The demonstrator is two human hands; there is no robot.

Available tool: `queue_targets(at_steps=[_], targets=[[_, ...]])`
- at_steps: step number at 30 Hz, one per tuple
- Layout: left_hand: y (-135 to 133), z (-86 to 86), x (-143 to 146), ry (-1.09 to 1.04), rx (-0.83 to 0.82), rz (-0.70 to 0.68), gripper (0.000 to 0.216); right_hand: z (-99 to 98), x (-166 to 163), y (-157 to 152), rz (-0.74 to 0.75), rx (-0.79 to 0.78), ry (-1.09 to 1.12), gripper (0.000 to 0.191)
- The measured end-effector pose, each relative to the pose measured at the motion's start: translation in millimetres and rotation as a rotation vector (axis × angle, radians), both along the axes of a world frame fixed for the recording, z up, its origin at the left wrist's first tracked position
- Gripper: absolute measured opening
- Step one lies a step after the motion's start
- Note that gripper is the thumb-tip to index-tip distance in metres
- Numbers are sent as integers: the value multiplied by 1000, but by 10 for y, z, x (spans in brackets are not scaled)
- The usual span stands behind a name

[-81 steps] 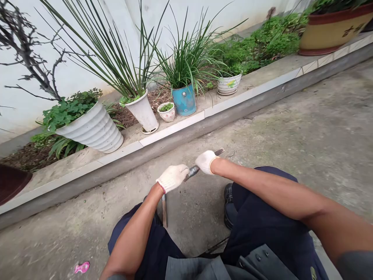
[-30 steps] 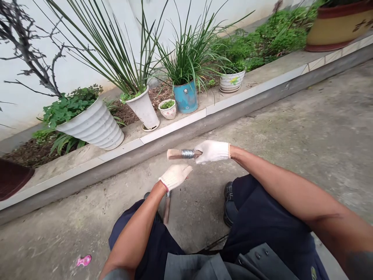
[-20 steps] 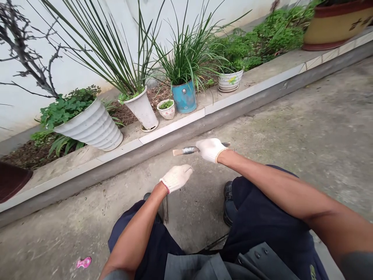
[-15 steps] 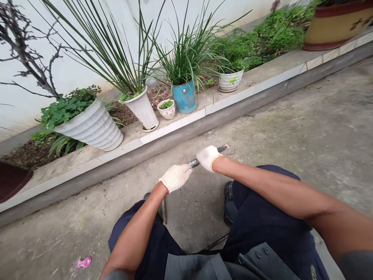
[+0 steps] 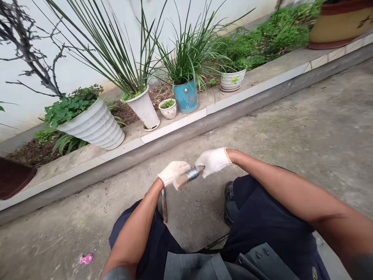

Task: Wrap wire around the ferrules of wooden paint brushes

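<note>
Between my two gloved hands is a short wooden stick [image 5: 181,181] with silvery wire [image 5: 192,174] wound round its middle. My left hand [image 5: 174,172], in a white knit glove, is closed on the stick from behind, near its pale, thick end. My right hand [image 5: 213,161], gloved the same way, has its fingers closed at the darker, narrower end; they are slightly blurred and partly hidden. The stick tilts, its pale end nearer my body. Below my left wrist, a second narrow brown stick-like thing [image 5: 164,208] stands out against the concrete beside my shoe; its upper part is hidden.
Concrete ground [image 5: 262,132] lies between my knees and a low tiled ledge [image 5: 175,126]. Potted plants line it, among them a ribbed white pot [image 5: 94,124], a blue pot [image 5: 186,97] and a large yellow-brown pot [image 5: 338,29]. A pink wrapper-like scrap [image 5: 86,258] lies at lower left.
The stick has turned in my hands: its wire-wound part now shows fully and its pale end points toward my left side. My right hand has shifted slightly and its wrist has rotated.
</note>
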State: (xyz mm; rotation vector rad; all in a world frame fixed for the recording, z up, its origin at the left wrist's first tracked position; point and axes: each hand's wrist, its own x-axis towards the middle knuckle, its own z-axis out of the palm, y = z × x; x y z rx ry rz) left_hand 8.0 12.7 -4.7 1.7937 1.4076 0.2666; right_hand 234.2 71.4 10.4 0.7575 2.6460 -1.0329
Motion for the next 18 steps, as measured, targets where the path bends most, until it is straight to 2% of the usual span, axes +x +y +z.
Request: queue_targets(at_steps=[2, 4, 9, 12, 18], targets=[[-27, -24, 50, -38, -4, 31, 45, 44, 8, 33, -118, 50, 56, 26], [-42, -48, 91, -44, 13, 31, 46, 60, -6, 84, -230, 168, 59, 29], [-40, -67, 138, -61, -3, -17, 35, 3, -9, 266, -511, 461, -126, 26], [-38, -40, 144, 42, 51, -43, 34, -64, -5, 337, -510, 540, -216, 24], [-22, 41, 124, 364, 199, -114, 39, -170, -117, 295, -393, 642, -311, 25]])
